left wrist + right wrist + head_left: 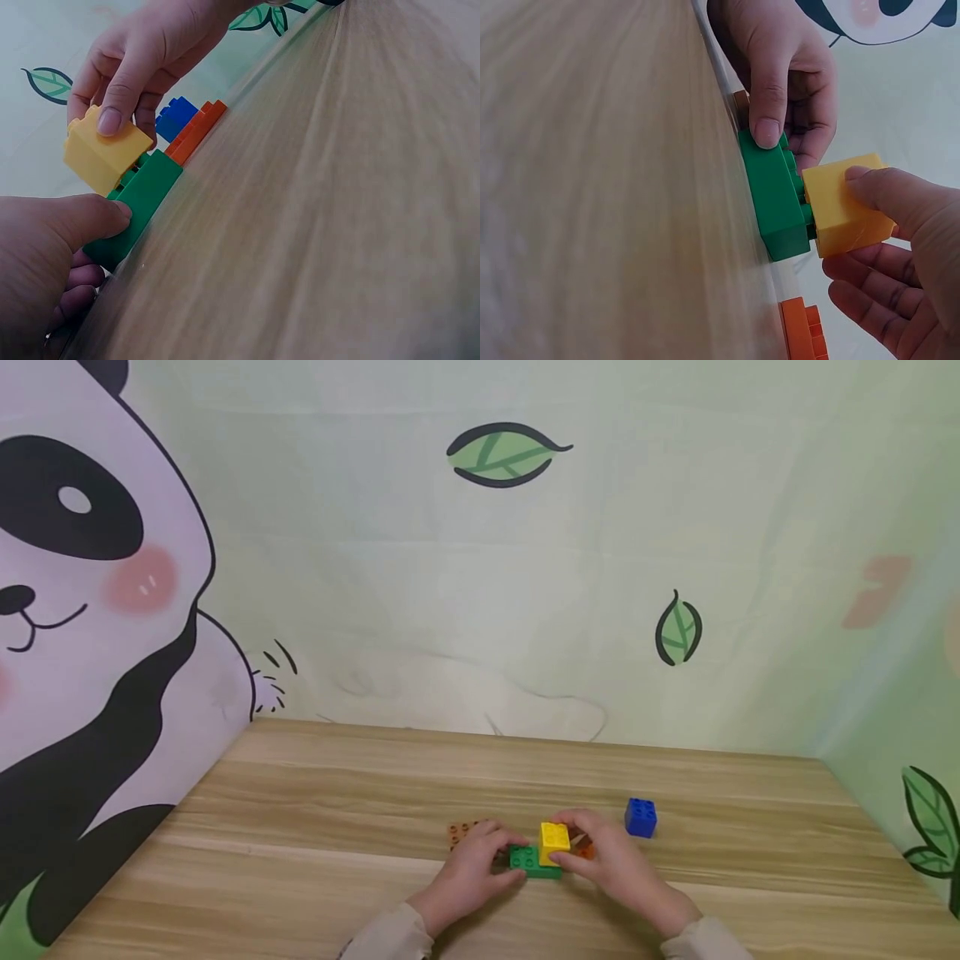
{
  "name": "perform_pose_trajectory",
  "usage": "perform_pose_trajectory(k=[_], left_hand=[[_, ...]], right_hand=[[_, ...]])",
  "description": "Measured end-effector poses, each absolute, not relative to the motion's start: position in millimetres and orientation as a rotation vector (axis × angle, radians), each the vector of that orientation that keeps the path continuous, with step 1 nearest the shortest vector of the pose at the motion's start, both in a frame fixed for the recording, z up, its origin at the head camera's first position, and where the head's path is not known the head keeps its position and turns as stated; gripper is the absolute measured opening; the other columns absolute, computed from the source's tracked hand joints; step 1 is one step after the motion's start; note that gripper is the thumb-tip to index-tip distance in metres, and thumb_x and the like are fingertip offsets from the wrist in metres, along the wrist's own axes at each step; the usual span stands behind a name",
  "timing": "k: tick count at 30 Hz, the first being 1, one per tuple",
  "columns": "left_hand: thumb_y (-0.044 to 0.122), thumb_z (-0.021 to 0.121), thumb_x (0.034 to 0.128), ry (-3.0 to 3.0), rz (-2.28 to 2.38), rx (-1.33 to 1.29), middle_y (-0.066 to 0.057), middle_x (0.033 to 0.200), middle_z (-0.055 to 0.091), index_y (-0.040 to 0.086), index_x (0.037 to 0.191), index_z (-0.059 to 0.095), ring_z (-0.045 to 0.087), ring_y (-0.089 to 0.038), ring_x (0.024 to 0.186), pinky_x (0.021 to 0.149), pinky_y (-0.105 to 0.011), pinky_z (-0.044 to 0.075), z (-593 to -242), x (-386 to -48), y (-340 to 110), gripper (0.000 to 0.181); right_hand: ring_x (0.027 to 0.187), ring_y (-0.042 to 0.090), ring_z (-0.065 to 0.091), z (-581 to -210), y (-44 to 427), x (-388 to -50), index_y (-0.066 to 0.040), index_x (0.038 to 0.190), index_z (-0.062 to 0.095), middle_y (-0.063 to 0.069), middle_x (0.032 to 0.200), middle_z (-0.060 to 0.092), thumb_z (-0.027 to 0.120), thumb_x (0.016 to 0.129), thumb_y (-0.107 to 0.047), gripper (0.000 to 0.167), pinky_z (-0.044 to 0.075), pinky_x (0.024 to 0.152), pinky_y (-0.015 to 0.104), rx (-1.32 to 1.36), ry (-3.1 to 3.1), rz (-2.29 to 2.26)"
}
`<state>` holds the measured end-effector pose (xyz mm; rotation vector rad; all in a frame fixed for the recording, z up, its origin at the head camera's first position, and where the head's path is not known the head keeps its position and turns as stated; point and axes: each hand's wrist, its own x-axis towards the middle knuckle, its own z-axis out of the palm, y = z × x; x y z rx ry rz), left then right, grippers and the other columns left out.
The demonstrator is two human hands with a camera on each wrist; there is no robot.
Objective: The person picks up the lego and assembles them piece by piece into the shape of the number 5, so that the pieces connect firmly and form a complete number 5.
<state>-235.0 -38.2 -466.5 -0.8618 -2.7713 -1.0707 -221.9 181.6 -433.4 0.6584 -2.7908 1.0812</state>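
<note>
A long green toy brick [524,858] lies on the table, studs up. My left hand [474,862] grips its left end between thumb and fingers. Above the green brick, my right hand [611,862] pinches a square yellow brick [554,841]. In the right wrist view the yellow brick [847,204] is tilted against the studs of the green brick [775,196], not flush with them. In the left wrist view the right thumb lies on one side of the yellow brick [105,154].
Behind the right hand a blue brick [641,817] stands on the wooden table [337,793]. An orange brick [196,133] lies near the green one, partly hidden in the head view. A brown brick [459,832] sits behind the left hand. A printed cloth wall [375,568] rises at the back.
</note>
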Motion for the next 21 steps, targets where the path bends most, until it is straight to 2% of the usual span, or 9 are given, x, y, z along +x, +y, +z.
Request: perform_pose_trajectory(k=[21], left_hand=[[0.023, 0.075, 0.0829, -2.772, -1.081, -0.872, 0.003, 0.106, 0.06, 0.016, 0.113, 0.067, 0.054, -0.01, 0.095, 0.084, -0.024, 0.05, -466.7, -235.1, -38.7, 0.032]], right_hand=[[0.088, 0.011, 0.061, -435.5, 180.9, -219.6, -0.008, 0.116, 0.062, 0.003, 0.105, 0.068, 0.071, 0.086, -0.03, 0.038, 0.054, 0.072, 0.021, 0.697, -2.762, 1.083]])
